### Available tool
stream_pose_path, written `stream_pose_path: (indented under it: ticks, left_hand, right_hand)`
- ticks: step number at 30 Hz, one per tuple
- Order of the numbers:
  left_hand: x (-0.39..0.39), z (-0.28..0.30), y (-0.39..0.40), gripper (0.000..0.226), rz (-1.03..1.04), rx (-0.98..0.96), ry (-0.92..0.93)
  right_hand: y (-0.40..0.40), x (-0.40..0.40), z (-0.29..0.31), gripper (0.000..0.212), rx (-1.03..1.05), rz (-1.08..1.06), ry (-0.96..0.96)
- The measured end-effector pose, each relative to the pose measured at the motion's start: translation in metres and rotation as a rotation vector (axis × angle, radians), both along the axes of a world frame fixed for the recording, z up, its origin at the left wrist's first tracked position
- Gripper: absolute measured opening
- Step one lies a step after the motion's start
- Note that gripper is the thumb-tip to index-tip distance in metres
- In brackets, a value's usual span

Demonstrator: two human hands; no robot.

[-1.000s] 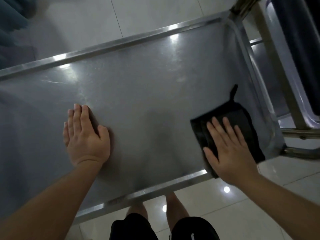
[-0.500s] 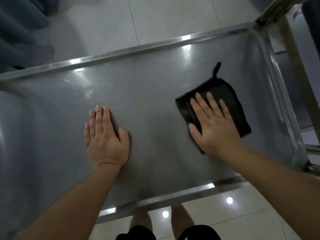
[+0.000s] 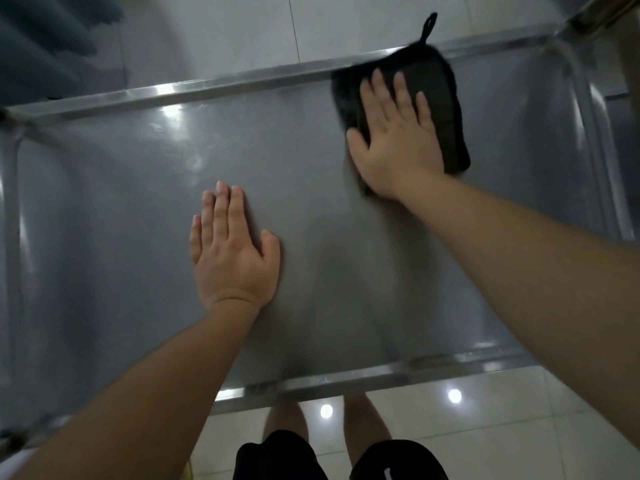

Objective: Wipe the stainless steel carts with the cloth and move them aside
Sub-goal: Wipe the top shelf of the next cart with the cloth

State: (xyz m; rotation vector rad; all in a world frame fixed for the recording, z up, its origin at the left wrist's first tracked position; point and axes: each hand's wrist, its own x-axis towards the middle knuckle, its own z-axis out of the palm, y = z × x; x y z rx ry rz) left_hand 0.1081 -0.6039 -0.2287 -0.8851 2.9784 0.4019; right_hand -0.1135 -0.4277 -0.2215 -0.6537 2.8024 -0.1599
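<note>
1. Bottom of the frame: the person's black shorts [image 3: 339, 459] and bare legs stand on glossy white floor tiles [image 3: 485, 427], just behind the cart's near rim.
2. The stainless steel cart [image 3: 104, 254] fills the middle of the frame, its long axis running left to right, tilted slightly up toward the right; its near rail sits low in the frame, its far rail crosses the upper part.
3. Left hand [image 3: 232, 251], centre-left: flat on the cart top, palm down, four fingers straight and pressed together pointing up-frame, thumb held out to the right. It holds nothing.
4. Right hand [image 3: 394, 133], upper right: palm down on the black cloth [image 3: 446, 109], fingers straight and slightly spread, pointing toward the far rail, thumb out to the left.
5. The cloth lies folded against the far rail in the upper right, its long axis running up-frame, tilted a little left at the top. Its edges are blurred.
6. The cloth's hanging loop [image 3: 427, 27] points up-frame and pokes past the far rail over the floor.
7. Far upper left: blurred dark blue shapes; what they are cannot be told.
</note>
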Motion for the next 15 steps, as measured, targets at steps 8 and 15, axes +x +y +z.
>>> stream_pose_path:
  ticks: [8, 15]
  left_hand:
    - [0.000, 0.002, -0.001, 0.078, -0.001, 0.016, -0.002]
    - [0.000, -0.002, 0.000, 0.078, -0.008, 0.014, -0.005]
  right_hand:
    - [0.087, 0.249, 0.001, 0.076, -0.022, 0.115, -0.028]
    - [0.062, 0.242, -0.007, 0.077, -0.043, 0.130, -0.010]
